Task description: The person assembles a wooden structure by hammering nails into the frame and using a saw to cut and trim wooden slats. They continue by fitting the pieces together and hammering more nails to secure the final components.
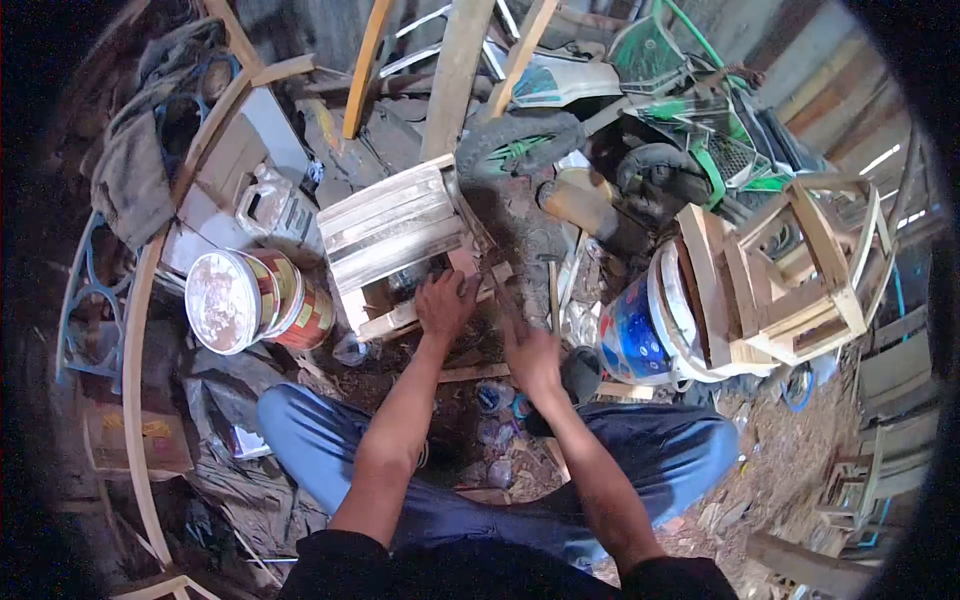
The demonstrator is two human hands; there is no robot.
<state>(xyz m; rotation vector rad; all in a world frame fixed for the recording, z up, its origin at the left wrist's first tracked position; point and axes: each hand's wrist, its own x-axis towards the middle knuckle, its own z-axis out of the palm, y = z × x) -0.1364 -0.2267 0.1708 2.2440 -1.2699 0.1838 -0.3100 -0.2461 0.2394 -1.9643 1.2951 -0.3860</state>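
Note:
A small slatted wooden stool (390, 230) lies on its side on the ground in front of my crossed legs. My left hand (447, 303) is closed on the stool's near right edge, its fingers bent over the wood; whether a small thing is pinched there is too fine to see. My right hand (535, 358), smeared by motion, is wrapped round the handle of what looks like a hammer (510, 308). The hammer points away from me, close beside the stool's right corner. Its head is blurred against the wood.
Paint buckets (222, 302) and a white jerrycan (275, 208) stand at the left. At the right, a blue bucket (637, 335) is beside stacked wooden stool frames (800, 275). A green motorbike (690, 130) and leaning planks (455, 85) are behind. Wood scraps and plastic bags (495, 435) litter the ground.

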